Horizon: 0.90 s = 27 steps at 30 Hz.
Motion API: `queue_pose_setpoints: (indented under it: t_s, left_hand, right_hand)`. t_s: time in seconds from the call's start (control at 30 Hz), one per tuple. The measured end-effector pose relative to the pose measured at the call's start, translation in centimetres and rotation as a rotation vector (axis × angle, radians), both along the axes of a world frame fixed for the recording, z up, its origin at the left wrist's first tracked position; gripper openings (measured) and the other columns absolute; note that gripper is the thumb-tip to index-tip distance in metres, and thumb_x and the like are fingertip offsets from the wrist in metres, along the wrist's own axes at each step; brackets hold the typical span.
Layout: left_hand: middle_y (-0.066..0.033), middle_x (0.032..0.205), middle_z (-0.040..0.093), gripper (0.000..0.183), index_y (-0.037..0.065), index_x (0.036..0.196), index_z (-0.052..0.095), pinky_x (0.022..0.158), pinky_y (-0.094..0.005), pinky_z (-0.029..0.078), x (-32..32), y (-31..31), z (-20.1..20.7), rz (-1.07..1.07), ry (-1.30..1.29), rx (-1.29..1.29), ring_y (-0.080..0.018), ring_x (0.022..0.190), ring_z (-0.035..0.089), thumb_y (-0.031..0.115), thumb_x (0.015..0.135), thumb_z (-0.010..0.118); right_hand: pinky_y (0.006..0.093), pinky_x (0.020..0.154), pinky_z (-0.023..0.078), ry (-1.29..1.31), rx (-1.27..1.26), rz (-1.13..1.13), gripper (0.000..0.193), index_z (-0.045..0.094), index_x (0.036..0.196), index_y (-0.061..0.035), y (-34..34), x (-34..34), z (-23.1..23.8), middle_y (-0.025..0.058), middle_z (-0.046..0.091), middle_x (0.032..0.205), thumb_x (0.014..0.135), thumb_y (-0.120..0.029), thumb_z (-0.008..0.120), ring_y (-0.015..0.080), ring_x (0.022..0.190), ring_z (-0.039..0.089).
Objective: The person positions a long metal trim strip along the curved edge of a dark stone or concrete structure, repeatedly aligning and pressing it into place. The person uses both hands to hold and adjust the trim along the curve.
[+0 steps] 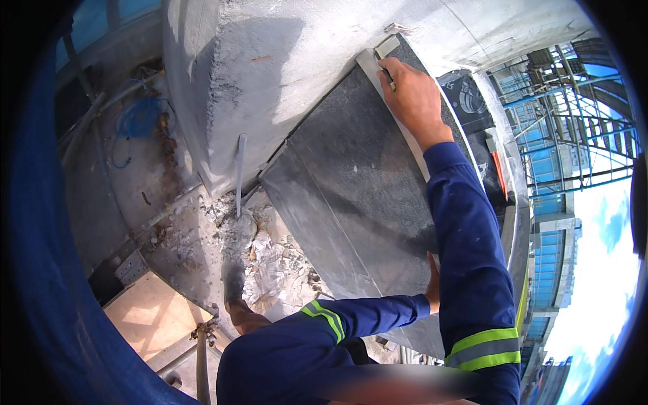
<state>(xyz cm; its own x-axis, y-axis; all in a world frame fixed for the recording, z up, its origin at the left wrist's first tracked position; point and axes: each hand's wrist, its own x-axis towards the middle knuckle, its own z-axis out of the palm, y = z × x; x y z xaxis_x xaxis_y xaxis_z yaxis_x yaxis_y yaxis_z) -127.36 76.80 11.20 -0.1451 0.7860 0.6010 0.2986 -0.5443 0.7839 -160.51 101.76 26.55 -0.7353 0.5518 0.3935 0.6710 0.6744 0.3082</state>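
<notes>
My right hand (413,94) is closed around a slim dark pen-like tool (387,79), whose exact kind I cannot make out. It rests over a long pale strip (398,118) running along the upper right side of a large dark grey slab (351,155). Low on the slab, my left hand (433,287) lies against the surface with its thumb stretched out. The right sleeve hides part of that hand. A thin light line crosses the slab, and its far end sits close to the concrete wall (270,74).
Rubble (270,270) covers the ground beside the slab. A metal bar (240,172) stands upright near the wall. Lower left is a plywood board (155,314); farther back lies blue hose (140,118). Beyond the slab at right are an orange-red object (499,174) and blue scaffolding (574,115).
</notes>
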Motion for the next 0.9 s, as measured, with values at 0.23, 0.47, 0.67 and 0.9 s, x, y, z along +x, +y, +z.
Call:
queue_pose_setpoints:
  t_s: [0.23,0.47,0.67,0.9]
  left_hand:
    - [-0.0431,0.167,-0.009,0.111,-0.001,0.168,0.015,0.112,-0.0897,0.005,-0.2,0.5,0.2,0.071,0.003,0.054,-0.0697,0.153,-0.005,0.055,0.09,0.071]
    - [-0.0467,0.166,-0.009,0.128,-0.015,0.162,0.001,0.116,-0.0846,0.003,-0.7,0.6,0.2,0.012,-0.01,-0.098,-0.0693,0.154,-0.005,0.031,0.078,0.087]
    - [-0.0481,0.164,-0.004,0.133,-0.013,0.163,-0.005,0.115,-0.0849,0.008,-0.7,0.2,0.4,0.006,-0.068,-0.045,-0.0692,0.154,-0.004,0.026,0.076,0.088]
    - [-0.047,0.165,-0.006,0.123,-0.008,0.166,0.006,0.114,-0.0856,0.012,-0.7,0.5,0.0,0.068,-0.065,0.008,-0.0679,0.154,-0.007,0.054,0.088,0.079]
  right_hand:
    - [0.0471,0.073,0.06,-0.083,0.015,-0.012,0.014,0.068,0.107,-0.0103,-5.4,6.3,1.4,0.0103,0.075,0.094,0.099,-0.022,0.066,0.0344,0.085,0.075]
    - [0.0417,0.076,0.061,-0.09,-0.05,-0.097,0.017,0.073,0.114,-0.0112,-15.0,18.6,2.6,0.009,0.075,0.095,0.098,-0.019,0.071,0.0322,0.085,0.075]
    - [0.0411,0.075,0.061,-0.012,-0.08,-0.01,0.017,0.072,0.113,-0.0101,-17.9,24.9,1.9,0.0091,0.075,0.094,0.097,-0.014,0.072,0.0315,0.084,0.075]
    - [0.0426,0.076,0.061,0.117,-0.094,0.041,0.018,0.073,0.115,-0.0098,-12.4,18.0,1.1,0.0129,0.077,0.099,0.098,-0.016,0.072,0.0338,0.084,0.077]
